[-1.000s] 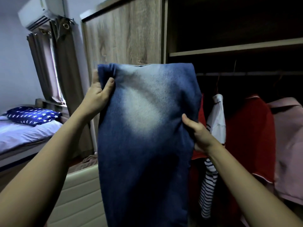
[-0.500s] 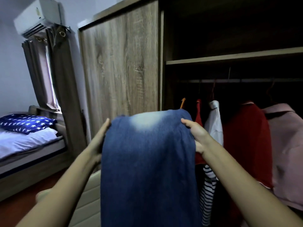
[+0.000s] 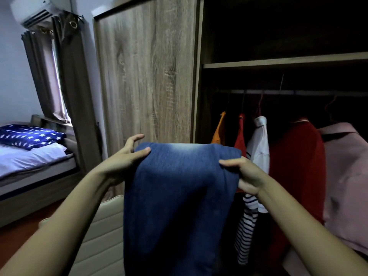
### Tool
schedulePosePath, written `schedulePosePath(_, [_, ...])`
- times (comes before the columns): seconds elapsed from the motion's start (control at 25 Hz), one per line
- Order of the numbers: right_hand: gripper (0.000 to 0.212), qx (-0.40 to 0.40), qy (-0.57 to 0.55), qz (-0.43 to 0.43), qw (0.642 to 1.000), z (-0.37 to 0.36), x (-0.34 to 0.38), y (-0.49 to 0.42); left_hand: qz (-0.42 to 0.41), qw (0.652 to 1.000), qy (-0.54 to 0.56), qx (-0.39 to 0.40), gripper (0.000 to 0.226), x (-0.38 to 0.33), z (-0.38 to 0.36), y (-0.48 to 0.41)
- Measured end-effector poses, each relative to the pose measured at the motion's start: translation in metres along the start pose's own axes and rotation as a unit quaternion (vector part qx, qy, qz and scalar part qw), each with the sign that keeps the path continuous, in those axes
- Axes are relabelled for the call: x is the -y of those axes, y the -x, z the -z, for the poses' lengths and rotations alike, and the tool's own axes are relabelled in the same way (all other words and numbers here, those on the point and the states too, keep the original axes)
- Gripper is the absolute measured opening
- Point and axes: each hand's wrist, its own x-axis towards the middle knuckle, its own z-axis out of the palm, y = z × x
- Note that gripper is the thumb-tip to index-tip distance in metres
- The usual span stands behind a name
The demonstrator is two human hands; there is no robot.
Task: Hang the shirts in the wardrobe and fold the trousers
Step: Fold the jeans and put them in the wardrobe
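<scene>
Blue jeans [image 3: 179, 196], folded over at the top, hang down in front of me in the head view. My left hand [image 3: 121, 160] holds their upper left edge, thumb on the front and fingers behind. My right hand [image 3: 245, 176] grips the upper right edge. Behind the jeans stands the open wardrobe [image 3: 278, 63]. Several shirts hang on its rail [image 3: 298, 92]: an orange shirt [image 3: 218, 130], a white shirt [image 3: 258, 144], a red shirt [image 3: 296, 166] and a pink shirt [image 3: 346, 176]. A striped shirt [image 3: 246, 232] hangs below the white one.
The wardrobe's wooden sliding door [image 3: 147, 76] is to the left. A cream padded seat [image 3: 99, 236] sits low in front of me. A bed [image 3: 29, 162] with a star-patterned pillow [image 3: 29, 136] stands at the left, below curtains [image 3: 65, 76] and an air conditioner [image 3: 33, 10].
Both hands have lowered the jeans from in front of my face to chest height. More of the wardrobe rail and hanging shirts now shows above them.
</scene>
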Motion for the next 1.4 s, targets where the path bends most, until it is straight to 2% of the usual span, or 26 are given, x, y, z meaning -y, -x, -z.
schedulePosePath(0.08, [0.022, -0.012, -0.032, 0.001, 0.999, 0.000, 0.005, -0.004, -0.001, 0.999, -0.033, 0.001, 0.049, -0.005, -0.002, 0.003])
schedulePosePath(0.2, [0.033, -0.006, -0.098, 0.023, 0.995, 0.002, 0.015, -0.008, -0.052, 0.997, 0.039, 0.049, 0.092, -0.005, 0.002, 0.006])
schedulePosePath(0.28, [0.034, -0.007, -0.123, 0.038, 0.992, 0.007, 0.023, -0.012, -0.115, 0.989, 0.056, 0.080, 0.105, -0.002, 0.003, 0.008])
schedulePosePath(0.4, [0.033, -0.016, -0.115, 0.036, 0.993, 0.015, 0.034, -0.016, -0.174, 0.984, -0.002, 0.042, 0.104, -0.007, -0.010, 0.001])
schedulePosePath(0.8, [0.036, -0.061, -0.108, -0.004, 0.992, 0.027, 0.042, -0.026, -0.300, 0.951, -0.021, -0.068, 0.098, 0.005, -0.043, -0.011])
schedulePosePath(0.96, [0.037, -0.061, -0.097, -0.008, 0.993, 0.012, 0.042, -0.029, -0.319, 0.945, -0.033, -0.058, 0.107, 0.000, -0.030, -0.011])
schedulePosePath(1.12, [0.037, -0.071, -0.093, 0.004, 0.993, 0.007, 0.037, -0.034, -0.335, 0.933, -0.131, 0.000, 0.117, -0.002, -0.012, -0.009])
schedulePosePath(1.24, [0.038, -0.068, -0.087, 0.009, 0.994, 0.002, 0.036, -0.038, -0.348, 0.925, -0.153, -0.017, 0.108, -0.005, -0.005, -0.014])
schedulePosePath(1.4, [0.025, -0.030, -0.116, 0.026, 0.992, -0.009, 0.042, -0.040, -0.356, 0.907, -0.193, -0.111, 0.061, -0.006, 0.009, -0.017])
